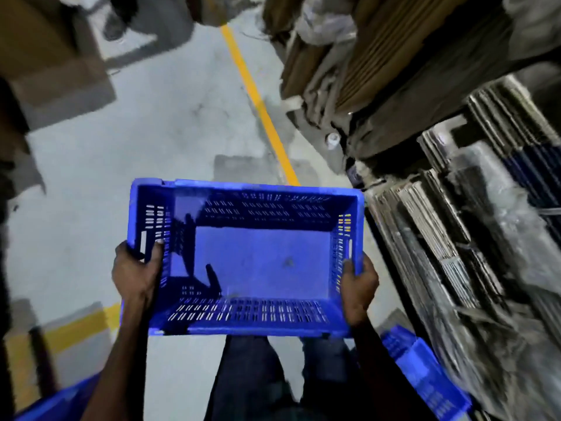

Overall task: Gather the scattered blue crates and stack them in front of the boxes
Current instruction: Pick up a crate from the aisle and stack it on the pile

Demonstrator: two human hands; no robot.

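Head view: crate (261, 262) held level above floor (151, 132), left hand (136, 271) and right hand (359, 284) each gripping a short side.

Glossy blue plastic crate (246, 256); matt grey concrete floor (158, 123); rough brown flattened cardboard (379, 56).

Head camera looks steeply down, close over floor (170, 141).

A yellow floor line (258, 101) runs away from me across the grey concrete floor (151, 132). To my right, flattened cardboard (440, 223) stands stacked on edge. 1 small white object (332, 140), perhaps a cup, lies beside it.
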